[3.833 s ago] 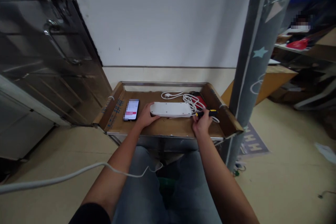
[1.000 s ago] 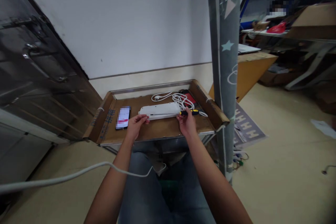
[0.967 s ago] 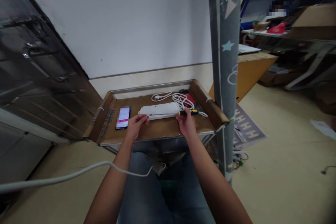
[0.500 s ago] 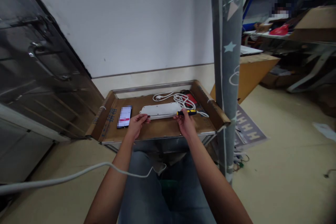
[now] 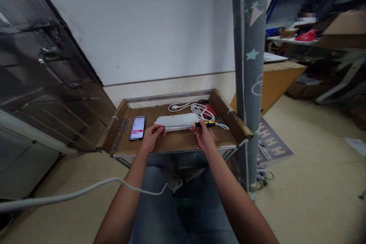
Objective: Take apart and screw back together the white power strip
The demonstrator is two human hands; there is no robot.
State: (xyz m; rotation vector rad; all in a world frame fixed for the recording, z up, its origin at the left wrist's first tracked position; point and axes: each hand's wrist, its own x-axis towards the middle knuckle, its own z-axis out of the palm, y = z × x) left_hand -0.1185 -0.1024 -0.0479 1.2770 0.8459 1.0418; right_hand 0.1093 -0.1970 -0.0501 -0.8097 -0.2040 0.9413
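Observation:
A white power strip (image 5: 177, 120) lies lengthwise on the cardboard-covered table, its flat face with small holes turned up. My right hand (image 5: 203, 134) is closed around the black-and-yellow handle of a screwdriver (image 5: 208, 124). The screwdriver's thin shaft runs level to the left, along the near edge of the strip. At the dark tip of that shaft, the fingers of my left hand (image 5: 153, 134) are pinched together; whether a small part is between them as well, I cannot make out. The strip's white cord (image 5: 204, 111) is coiled behind its right end.
A phone (image 5: 137, 128) with a lit screen lies left of my left hand. Raised cardboard sides (image 5: 238, 124) border the table. Something red and black (image 5: 210, 108) lies beneath the cord. A grey pillar (image 5: 250, 84) stands close on the right, and a white cable (image 5: 85, 190) crosses the foreground.
The view has shifted slightly, so everything sits a little further right and lower. Both hands keep their places at the screwdriver's two ends, and the power strip stays where it was.

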